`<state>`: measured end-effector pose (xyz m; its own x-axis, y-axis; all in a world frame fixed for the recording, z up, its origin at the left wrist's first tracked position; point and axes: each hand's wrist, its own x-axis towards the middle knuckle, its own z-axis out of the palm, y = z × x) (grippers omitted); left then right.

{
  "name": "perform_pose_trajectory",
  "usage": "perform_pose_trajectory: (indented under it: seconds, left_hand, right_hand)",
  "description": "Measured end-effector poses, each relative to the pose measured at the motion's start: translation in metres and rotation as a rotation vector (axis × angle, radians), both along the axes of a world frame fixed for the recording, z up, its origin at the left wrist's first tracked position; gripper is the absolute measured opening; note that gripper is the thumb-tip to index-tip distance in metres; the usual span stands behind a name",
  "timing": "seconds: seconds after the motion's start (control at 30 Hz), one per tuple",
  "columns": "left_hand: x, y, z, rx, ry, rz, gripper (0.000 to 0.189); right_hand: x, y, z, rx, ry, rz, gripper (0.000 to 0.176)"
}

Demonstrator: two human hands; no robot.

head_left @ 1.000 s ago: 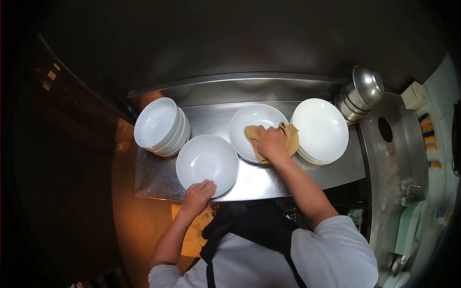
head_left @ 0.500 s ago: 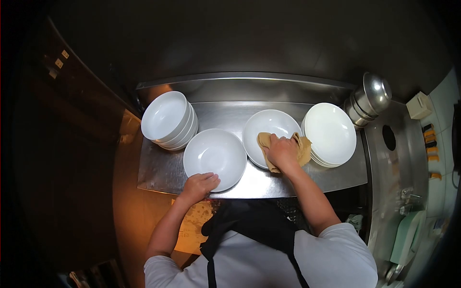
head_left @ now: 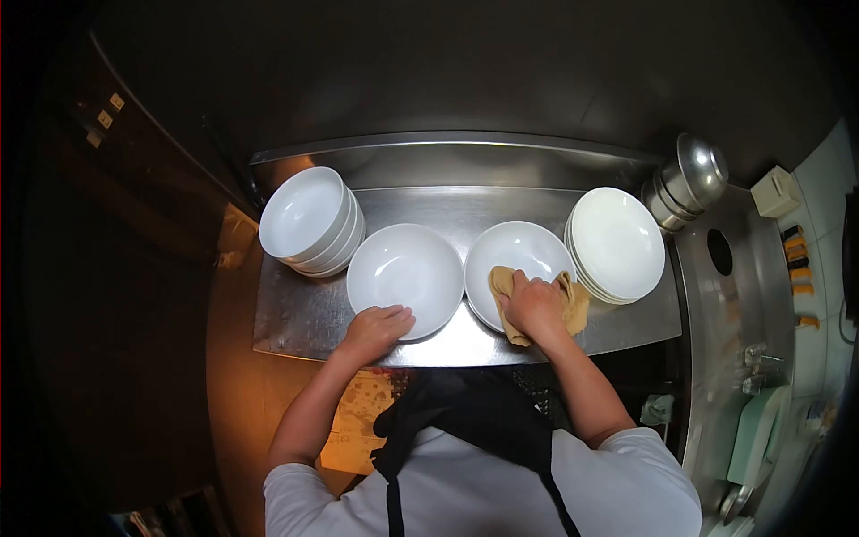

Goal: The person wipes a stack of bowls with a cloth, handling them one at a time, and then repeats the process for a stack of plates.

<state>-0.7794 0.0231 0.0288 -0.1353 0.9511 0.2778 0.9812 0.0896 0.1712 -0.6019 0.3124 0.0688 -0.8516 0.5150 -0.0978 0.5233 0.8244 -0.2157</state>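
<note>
My left hand rests on the lower-left rim of a white bowl, its fingers over the edge and the thumb side hidden. Bunched in my right hand is a tan cloth, pressed on the lower part of another white bowl. That bowl appears to sit on a second dish, and its left edge meets the first bowl. A stack of white bowls stands at the left. Close to the right of the cloth is a stack of white plates.
The steel counter has a raised back ledge. Stacked metal bowls stand at its back right corner. Farther right are a steel surface with a dark round hole, a green-white board and orange-and-black handles on the wall.
The left bowl has moved back and slightly right with my left hand. The bowl under the cloth has shifted toward me and right, along with my right hand.
</note>
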Motion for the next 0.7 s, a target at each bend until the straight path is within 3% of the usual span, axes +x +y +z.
perform_pose_trajectory:
  seconds: [0.17,0.33,0.43,0.53,0.63,0.67,0.7]
  left_hand:
    - [-0.005,0.023,-0.009,0.018,0.013,0.04,0.034]
    - [-0.014,0.059,-0.024,0.121,0.024,0.106,0.023]
    - [-0.026,0.082,-0.033,0.169,0.048,0.14,0.021]
    - [-0.034,0.101,-0.036,0.191,0.056,0.17,0.015]
    - [-0.044,0.112,-0.028,0.093,0.028,0.221,0.012]
    - [-0.047,0.116,-0.023,-0.14,-0.113,0.292,0.026]
    - [-0.042,0.116,-0.015,-0.04,-0.062,0.301,0.035]
  right_hand:
    - [0.005,-0.006,0.005,-0.029,-0.035,-0.03,0.048]
    - [0.009,-0.007,0.003,-0.02,-0.034,-0.055,0.048]
    - [0.011,-0.008,-0.001,0.075,0.012,-0.051,0.044]
    - [0.013,-0.003,0.007,-0.02,0.013,-0.004,0.047]
    - [0.02,0.006,0.03,-0.207,0.214,-0.116,0.044]
    - [0.024,0.013,0.038,-0.328,0.383,-0.152,0.043]
    - [0.029,0.022,0.047,-0.449,0.551,-0.189,0.043]
